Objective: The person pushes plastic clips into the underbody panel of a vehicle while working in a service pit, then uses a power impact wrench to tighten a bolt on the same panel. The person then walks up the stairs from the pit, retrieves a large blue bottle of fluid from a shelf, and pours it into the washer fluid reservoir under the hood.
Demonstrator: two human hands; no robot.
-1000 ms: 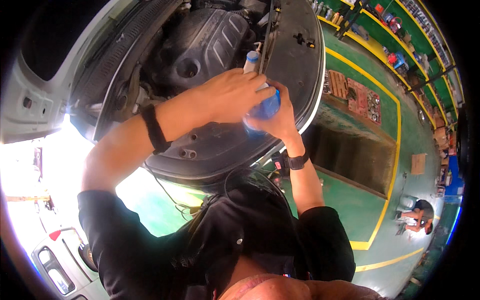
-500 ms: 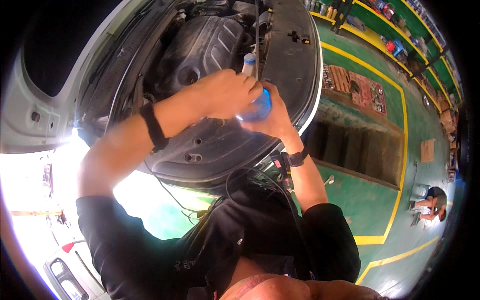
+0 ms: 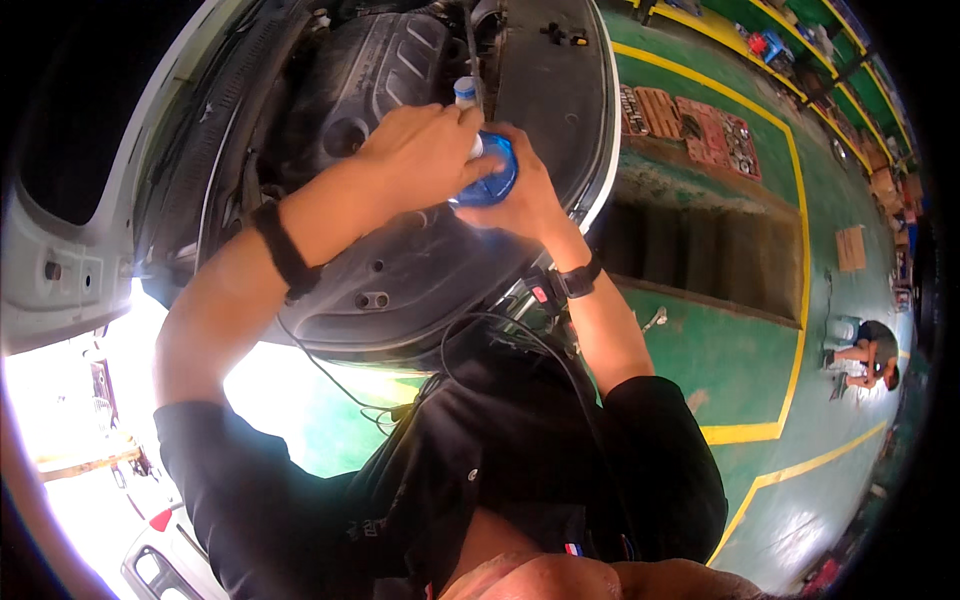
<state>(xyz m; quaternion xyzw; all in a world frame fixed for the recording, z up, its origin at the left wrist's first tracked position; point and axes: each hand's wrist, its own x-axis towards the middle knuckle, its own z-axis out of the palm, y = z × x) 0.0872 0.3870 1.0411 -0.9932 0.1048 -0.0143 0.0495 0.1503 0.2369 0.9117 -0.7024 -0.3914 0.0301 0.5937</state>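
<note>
Over the front of a car's open engine bay, both hands meet at a clear blue plastic bottle [image 3: 497, 180]. My right hand [image 3: 530, 200] wraps it from the right and below. Across its top, slightly blurred, lies my left hand [image 3: 425, 150], its fingers bent and its thumb stretched over the blue plastic. Something whitish shows between the left fingers and the bottle; I cannot make out whether it is a cap. Just beyond the left knuckles a second bottle's blue cap [image 3: 465, 88] sticks up, its body mostly hidden by the hand.
The dark engine cover [image 3: 375, 75] lies beyond my hands, with a thin rod rising near it. A floor pit [image 3: 700, 250] opens to the right. Tool trays [image 3: 715, 135] lie past it, near yellow shelves. A person [image 3: 868, 355] crouches far right. A cable hangs by my waist.
The whole scene has shifted a little up and left in view. My left fingers have changed position on the blue bottle, and the thumb now lies across it. The right hand keeps its hold.
</note>
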